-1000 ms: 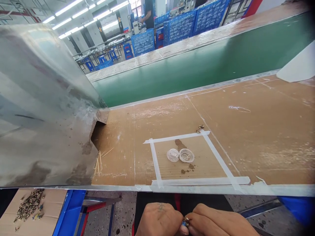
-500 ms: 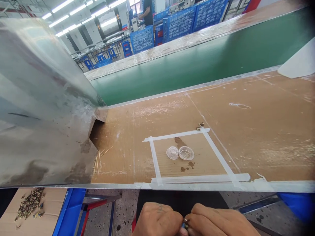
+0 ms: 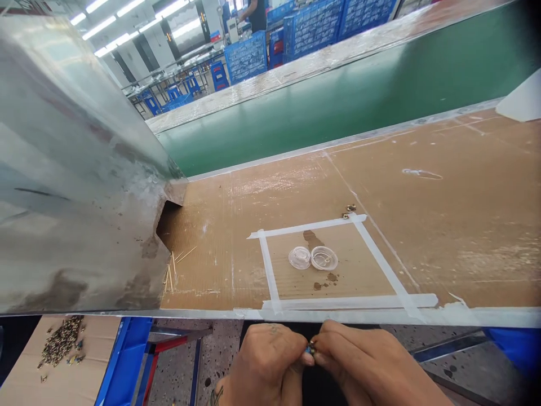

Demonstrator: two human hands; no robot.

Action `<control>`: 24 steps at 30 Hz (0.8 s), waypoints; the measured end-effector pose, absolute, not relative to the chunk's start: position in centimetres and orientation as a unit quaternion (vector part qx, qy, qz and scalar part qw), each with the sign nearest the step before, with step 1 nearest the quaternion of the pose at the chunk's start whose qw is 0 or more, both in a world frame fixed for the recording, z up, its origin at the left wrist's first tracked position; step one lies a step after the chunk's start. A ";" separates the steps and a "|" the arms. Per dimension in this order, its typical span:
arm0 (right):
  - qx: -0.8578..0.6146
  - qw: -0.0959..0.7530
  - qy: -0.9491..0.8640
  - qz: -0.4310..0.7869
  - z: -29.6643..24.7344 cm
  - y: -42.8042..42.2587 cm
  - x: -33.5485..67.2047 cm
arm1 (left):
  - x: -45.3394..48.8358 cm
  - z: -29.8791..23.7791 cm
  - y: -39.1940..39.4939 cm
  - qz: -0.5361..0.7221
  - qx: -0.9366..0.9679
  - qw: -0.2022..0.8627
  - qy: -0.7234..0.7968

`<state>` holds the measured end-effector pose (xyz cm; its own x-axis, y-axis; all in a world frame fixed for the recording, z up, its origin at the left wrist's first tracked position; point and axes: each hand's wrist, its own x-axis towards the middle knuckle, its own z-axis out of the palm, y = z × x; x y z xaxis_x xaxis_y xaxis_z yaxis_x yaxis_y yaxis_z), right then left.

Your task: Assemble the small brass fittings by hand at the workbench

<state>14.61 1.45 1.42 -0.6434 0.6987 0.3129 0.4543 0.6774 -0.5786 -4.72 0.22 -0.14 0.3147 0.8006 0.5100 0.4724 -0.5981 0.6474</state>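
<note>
My left hand (image 3: pixel 270 352) and my right hand (image 3: pixel 359 355) meet in front of the bench edge, fingers closed in a pinch. Between their fingertips shows a tiny metal part with a blue bit (image 3: pixel 310 349); the fingers cover most of it, so its exact kind cannot be made out. On the bench beyond, inside a white tape frame (image 3: pixel 313 303), stand a clear plastic cup (image 3: pixel 333 260) and a clear lid (image 3: pixel 299 257), touching each other. Several brown stains mark the cardboard around them.
A metal housing (image 3: pixel 84 169) rises at the left, with thin wooden sticks (image 3: pixel 169 276) beside it. Small brass parts (image 3: pixel 350 210) lie by the tape corner. Lower left, many more brass parts (image 3: pixel 62 341) are heaped on cardboard. Behind runs a green conveyor belt (image 3: pixel 304 124).
Both hands have come up a little, still together at the fingertips, and more of the left wrist shows. The whole view has shifted slightly. The cup and lid rest where they were.
</note>
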 end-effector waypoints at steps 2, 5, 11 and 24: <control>-0.338 0.257 -0.875 0.234 1.1 1.9 14.6 | -4.8 0.1 0.8 0.412 0.799 0.193 0.394; -0.337 0.249 -0.873 0.249 1.0 2.7 14.7 | -4.8 -0.1 1.3 0.403 0.801 0.198 0.397; -0.333 0.249 -0.860 0.295 0.3 3.7 15.1 | -4.5 -0.7 1.3 0.381 0.785 0.233 0.429; -0.295 0.242 -0.850 0.363 0.6 5.9 15.6 | -4.1 -2.2 1.2 0.382 0.755 0.265 0.463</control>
<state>15.60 5.90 0.56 -0.7096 0.6764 0.1974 0.3257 0.5632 -0.7595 -4.10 1.17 -2.16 0.2799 0.9009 0.3317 0.4963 -0.4315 0.7533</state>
